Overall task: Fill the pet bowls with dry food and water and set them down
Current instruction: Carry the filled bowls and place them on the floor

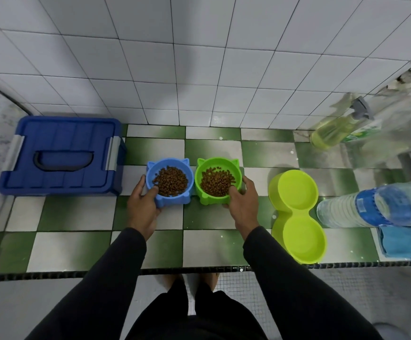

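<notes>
Left thumb hooked over near rim of blue bowl, tip at edge of kibble; remaining fingers curled round bowl's left wall. Left hand thus clamped on blue bowl, just left of frame centre. Right thumb likewise over near rim of green bowl, other fingers wrapped round its right wall; right hand clamped on green bowl, just right of centre. Dark sleeves running down to bottom of frame.

Both bowls upright on checked green-and-white counter, side by side, almost touching; whether touching, cannot tell. Both cat-shaped, ear points aimed at top of frame toward tiled wall, near edges toward person. Brown kibble heaped in blue bowl; more kibble in green one.

Right of green bowl, close to right hand: yellow-green double bowl, two round wells, long axis running top to bottom of frame, tilted slightly so far well sits further left. Both wells look dry, though hard to be sure.

Further right: clear water bottle with blue label, at right edge of frame, beside double bowl. Below it, blue cloth. Upper right: spray bottle with yellowish liquid and grey trigger, blurred; other clear bottles behind it, indistinct.

Left of frame: closed blue box, grey latches on both short sides, dark handle recessed in lid, near blue bowl but apart.
</notes>
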`<action>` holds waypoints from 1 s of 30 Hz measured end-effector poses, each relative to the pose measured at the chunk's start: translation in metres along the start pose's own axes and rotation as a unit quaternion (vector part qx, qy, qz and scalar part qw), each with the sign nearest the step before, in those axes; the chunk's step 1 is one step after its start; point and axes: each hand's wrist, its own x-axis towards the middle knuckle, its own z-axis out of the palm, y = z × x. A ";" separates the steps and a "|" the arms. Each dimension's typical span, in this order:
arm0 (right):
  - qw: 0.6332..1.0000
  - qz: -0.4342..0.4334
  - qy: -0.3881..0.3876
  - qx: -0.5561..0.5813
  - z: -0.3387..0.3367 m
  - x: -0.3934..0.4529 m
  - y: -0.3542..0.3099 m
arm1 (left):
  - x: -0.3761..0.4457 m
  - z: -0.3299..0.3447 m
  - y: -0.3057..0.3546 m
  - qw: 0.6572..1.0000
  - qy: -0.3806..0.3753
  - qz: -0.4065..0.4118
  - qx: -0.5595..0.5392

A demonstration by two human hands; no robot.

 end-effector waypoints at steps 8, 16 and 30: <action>0.995 -0.012 -0.005 0.102 -0.023 -0.013 -0.038 | -0.023 0.016 0.028 0.998 -0.024 0.051 -0.032; 0.989 -0.057 -0.003 0.137 -0.035 -0.025 -0.075 | -0.047 0.027 0.060 0.994 -0.023 0.096 -0.039; 0.977 -0.101 -0.048 0.182 -0.060 -0.035 -0.152 | -0.091 0.051 0.115 0.982 0.009 0.158 -0.100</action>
